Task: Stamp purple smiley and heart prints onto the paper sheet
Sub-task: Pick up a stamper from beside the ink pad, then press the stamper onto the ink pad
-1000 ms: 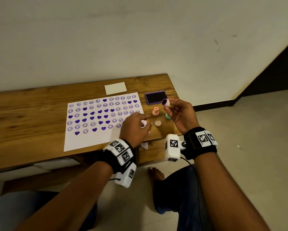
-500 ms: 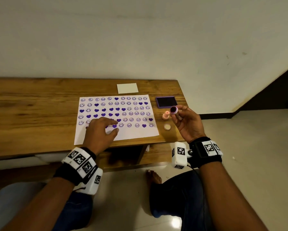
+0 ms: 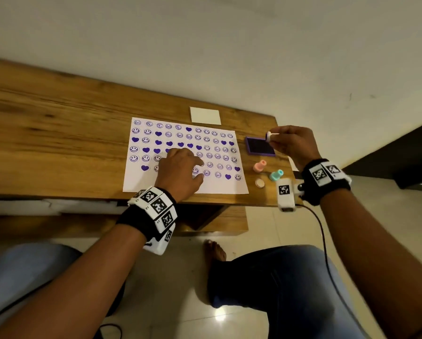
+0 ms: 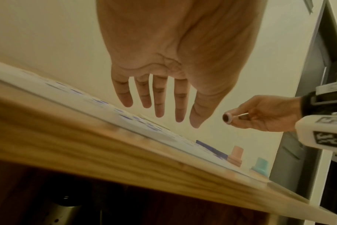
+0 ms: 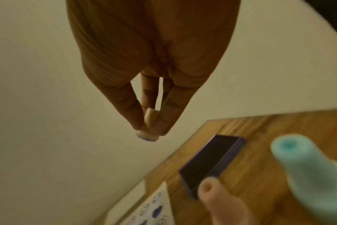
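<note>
A white paper sheet (image 3: 223, 185) covered with rows of purple smiley and heart prints lies on the wooden table (image 3: 58, 133). My left hand (image 3: 180, 170) is spread over its lower middle, fingers straight (image 4: 160, 99); whether they touch the sheet I cannot tell. My right hand (image 3: 288, 143) pinches a small pale stamp (image 3: 269, 137) between thumb and fingers, held in the air just above the far right corner of the purple ink pad (image 3: 260, 149). In the right wrist view the stamp (image 5: 148, 130) points down, with the ink pad (image 5: 208, 164) lower right.
A pink stamp (image 3: 260, 165), a teal stamp (image 3: 276, 175) and a small round cap (image 3: 260, 183) stand right of the sheet near the table's front right corner. A small blank card (image 3: 205, 115) lies behind the sheet. My knees and a bare foot are below the table.
My left hand has moved from the stamps at the right onto the paper's lower middle. The right hand carried the stamp up and away, over the ink pad. The head view has shifted.
</note>
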`<state>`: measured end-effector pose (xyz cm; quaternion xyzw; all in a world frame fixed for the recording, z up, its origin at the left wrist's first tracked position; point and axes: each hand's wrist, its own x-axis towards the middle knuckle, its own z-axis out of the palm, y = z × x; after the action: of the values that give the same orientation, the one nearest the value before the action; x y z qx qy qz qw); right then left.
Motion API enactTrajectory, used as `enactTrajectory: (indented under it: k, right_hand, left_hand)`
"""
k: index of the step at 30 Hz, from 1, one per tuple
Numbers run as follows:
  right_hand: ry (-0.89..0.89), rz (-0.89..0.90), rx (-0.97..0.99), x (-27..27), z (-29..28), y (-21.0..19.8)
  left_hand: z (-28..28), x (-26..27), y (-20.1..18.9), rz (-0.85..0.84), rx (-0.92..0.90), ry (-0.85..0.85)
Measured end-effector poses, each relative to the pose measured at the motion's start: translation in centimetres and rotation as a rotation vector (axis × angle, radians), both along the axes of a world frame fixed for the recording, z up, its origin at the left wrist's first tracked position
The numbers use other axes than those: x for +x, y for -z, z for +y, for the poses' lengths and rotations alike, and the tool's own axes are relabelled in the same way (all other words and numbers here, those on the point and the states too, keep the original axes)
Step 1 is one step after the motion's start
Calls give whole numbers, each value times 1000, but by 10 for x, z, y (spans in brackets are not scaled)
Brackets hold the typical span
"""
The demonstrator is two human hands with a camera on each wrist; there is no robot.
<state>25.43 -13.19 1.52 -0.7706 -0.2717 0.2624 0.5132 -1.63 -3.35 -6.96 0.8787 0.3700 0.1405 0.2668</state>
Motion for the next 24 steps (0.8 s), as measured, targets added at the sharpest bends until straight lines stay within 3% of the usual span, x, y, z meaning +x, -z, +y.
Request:
enactTrajectory:
  k: [3, 5, 15, 24]
  right_hand:
    - [-179, -522, -402, 25, 30, 1]
    - [-277, -752, -573, 32, 45, 6]
    - [-483, -990, -820, 25, 65, 29]
    - [-553, -996, -852, 25, 78, 28]
  left_hand:
    - [-1, 2, -1, -2, 2, 4]
    - [-2, 2, 1, -6, -3, 5]
    - [-4, 6, 6, -129, 5, -12]
    - [1, -11, 17, -179, 17, -30]
